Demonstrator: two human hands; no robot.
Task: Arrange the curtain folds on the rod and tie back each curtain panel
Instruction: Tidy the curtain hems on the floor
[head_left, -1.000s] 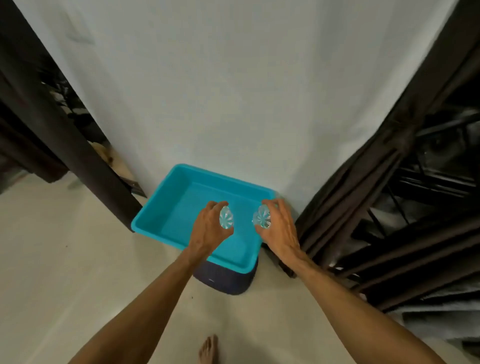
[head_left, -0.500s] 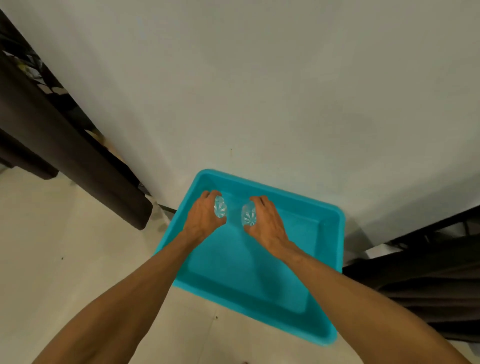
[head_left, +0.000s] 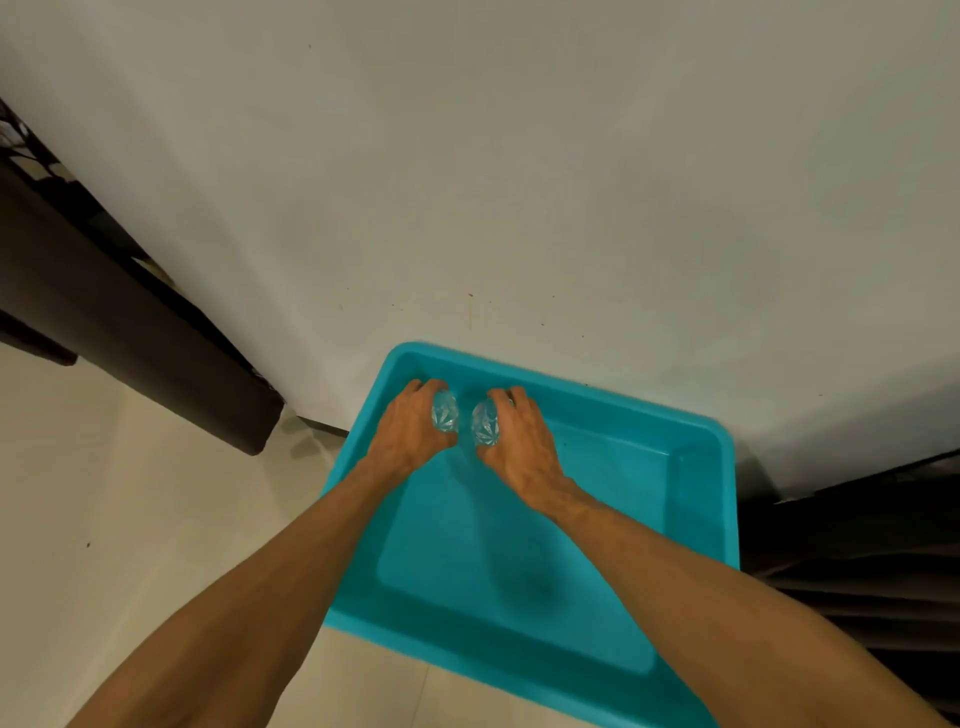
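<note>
Head view: left hand (head_left: 410, 434) grips a knob (head_left: 445, 420), right hand (head_left: 525, 449) a second knob (head_left: 485, 430), low over the tray (head_left: 698, 525). Curtain (head_left: 130, 322) hangs left of tray, second curtain (head_left: 857, 566) right. Probable step: fetching tie-back fittings. Next: lift both clear of the rim.

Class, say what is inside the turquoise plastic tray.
Inside the turquoise plastic tray, the left hand holds one clear faceted knob and the right hand another. Each grip hides its knob's far side; contact with the tray floor cannot be told.
</note>
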